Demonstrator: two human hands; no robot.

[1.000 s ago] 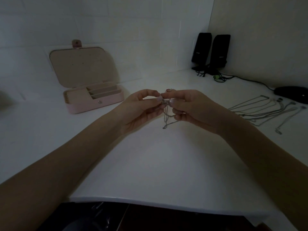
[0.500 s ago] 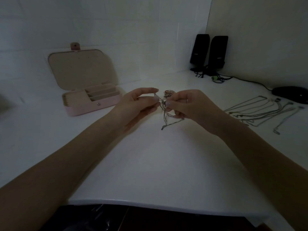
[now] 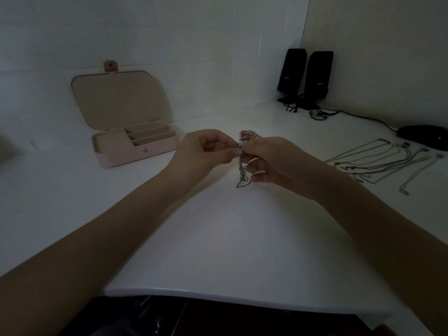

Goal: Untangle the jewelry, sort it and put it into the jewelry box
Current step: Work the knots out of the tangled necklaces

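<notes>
Both hands pinch the tangled jewelry [image 3: 243, 161] mid-table — left hand [image 3: 206, 154] nudged closer to right hand [image 3: 271, 161]. Knot unchanged. Jewelry box [image 3: 135, 144] at 10 o'clock awaits.

Both hands meet above the table, left hand [image 3: 206, 151] and right hand [image 3: 274, 161] pinching with curled fingertips

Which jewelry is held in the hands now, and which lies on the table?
The tangled bunch of chains is pinched between the left hand and right hand. The straightened necklaces lie spread on the table, untouched, to the right.
</notes>
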